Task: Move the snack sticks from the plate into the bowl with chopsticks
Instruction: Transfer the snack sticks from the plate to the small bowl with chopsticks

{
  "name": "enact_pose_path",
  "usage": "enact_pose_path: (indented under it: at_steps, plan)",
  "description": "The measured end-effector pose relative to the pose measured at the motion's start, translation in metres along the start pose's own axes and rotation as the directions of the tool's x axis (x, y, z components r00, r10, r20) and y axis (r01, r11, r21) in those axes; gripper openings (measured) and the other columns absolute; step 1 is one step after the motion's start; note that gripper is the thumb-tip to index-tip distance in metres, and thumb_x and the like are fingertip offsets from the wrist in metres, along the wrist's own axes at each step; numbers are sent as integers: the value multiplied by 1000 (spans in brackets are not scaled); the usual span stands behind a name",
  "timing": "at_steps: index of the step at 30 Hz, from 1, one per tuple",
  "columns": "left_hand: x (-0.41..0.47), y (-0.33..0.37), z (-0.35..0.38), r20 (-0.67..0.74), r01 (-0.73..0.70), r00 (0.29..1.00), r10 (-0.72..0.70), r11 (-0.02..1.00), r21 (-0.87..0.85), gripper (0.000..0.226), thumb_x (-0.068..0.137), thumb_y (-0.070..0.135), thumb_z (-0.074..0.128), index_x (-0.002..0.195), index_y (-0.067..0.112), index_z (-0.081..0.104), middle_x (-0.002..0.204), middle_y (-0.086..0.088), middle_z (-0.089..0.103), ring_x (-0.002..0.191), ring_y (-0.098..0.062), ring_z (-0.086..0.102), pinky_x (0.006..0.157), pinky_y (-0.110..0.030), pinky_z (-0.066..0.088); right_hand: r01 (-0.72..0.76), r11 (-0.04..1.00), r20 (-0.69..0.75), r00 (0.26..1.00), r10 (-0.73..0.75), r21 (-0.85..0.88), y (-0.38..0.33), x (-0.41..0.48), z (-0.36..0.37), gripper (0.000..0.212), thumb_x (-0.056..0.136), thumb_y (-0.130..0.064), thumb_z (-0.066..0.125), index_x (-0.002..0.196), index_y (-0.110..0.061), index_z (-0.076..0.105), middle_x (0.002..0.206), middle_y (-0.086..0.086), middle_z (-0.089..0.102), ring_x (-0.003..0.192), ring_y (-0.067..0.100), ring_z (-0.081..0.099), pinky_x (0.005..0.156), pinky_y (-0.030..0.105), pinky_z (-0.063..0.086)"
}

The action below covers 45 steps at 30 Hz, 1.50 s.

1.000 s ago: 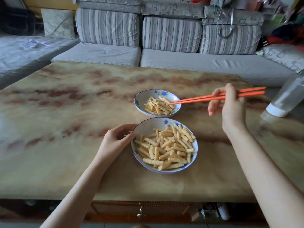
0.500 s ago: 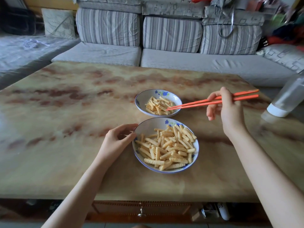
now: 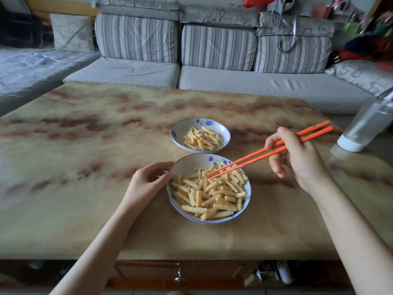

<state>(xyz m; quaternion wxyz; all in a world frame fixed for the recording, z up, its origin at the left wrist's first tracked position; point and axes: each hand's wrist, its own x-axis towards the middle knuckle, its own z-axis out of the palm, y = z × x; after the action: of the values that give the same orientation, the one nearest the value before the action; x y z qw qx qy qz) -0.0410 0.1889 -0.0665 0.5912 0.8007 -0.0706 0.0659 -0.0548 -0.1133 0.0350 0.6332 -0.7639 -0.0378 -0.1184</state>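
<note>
Sticks (image 3: 209, 194) heap on the plate (image 3: 187, 165), right at the narrowly parted, empty tips of the chopsticks (image 3: 255, 156). Right hand (image 3: 297, 158) pinches them mid-shaft, fingers curled. Left hand (image 3: 146, 182) curls round the plate's left rim. Bowl (image 3: 180, 128) sits beyond both hands' fingertips

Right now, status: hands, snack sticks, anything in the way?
Left hand grips rim of blue-flowered white plate. Right hand holds orange chopsticks, tips among ridged yellow snack sticks. Nothing blocks small flowered bowl.

Both bare forearms reach forward. The left hand (image 3: 146, 184) curls against the plate (image 3: 191, 165) rim; the raised right hand (image 3: 297, 158) pinches the chopsticks (image 3: 270, 152).
</note>
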Motion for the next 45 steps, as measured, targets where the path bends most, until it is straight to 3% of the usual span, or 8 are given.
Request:
enact_pose_path:
  at_steps: [9,13,17,21,26,37,45]
  plan:
    - [-1,1,1,-3,2,1000,-2,1000,3,32,73,29,61,102,33,72,99,11,74,96,-12,69,90,-29,54,-7,998,-96,995,14,67,14,-1,4,46,103,-27,33,68,-7,56,37,10,46,30,21,37,35,19,28]
    - [-1,0,0,-1,4,1000,-4,1000,1,39,68,40,60,104,32,73,100,11,74,96,-12,68,91,-29,53,16,998,-97,995,-10,56,11,0,4,45,103,-26,32,69,-7,55,36,10,44,29,22,36,34,18,27]
    - [0,1,1,-3,5,1000,-5,1000,-2,35,71,32,62,105,31,73,100,9,74,97,-13,68,91,-30,54,13,999,-79,997,-10,36,14,0,5,46,103,-27,33,70,-6,56,36,9,45,30,22,36,34,19,28]
    - [0,1,0,3,1,1000,-1,1000,-5,39,67,41,61,103,34,72,99,12,74,96,-11,69,89,-26,54,11,999,-70,998,-9,30,18,-1,9,46,104,-26,32,70,-5,55,37,9,46,30,20,38,35,18,29]
    - [0,2,1,-8,-1,1000,1,1000,-5,31,73,28,61,102,34,72,98,13,74,95,-11,68,86,-21,53,31,995,-139,990,-17,95,17,0,11,46,104,-24,31,68,-6,53,35,8,45,29,21,37,35,19,27]
    - [-1,2,1,-6,11,1000,-11,1000,3,32,75,26,61,103,33,73,98,13,74,95,-12,69,88,-26,53,66,972,-363,931,20,224,20,37,23,42,101,-22,31,67,-9,51,35,4,46,29,19,39,37,21,28]
    - [-1,3,0,-7,17,1000,-17,1000,6,33,74,26,61,105,28,73,98,10,74,94,-13,69,90,-30,54,55,980,-374,927,21,192,29,60,34,43,102,-23,29,69,-9,52,36,3,51,29,17,42,35,17,31]
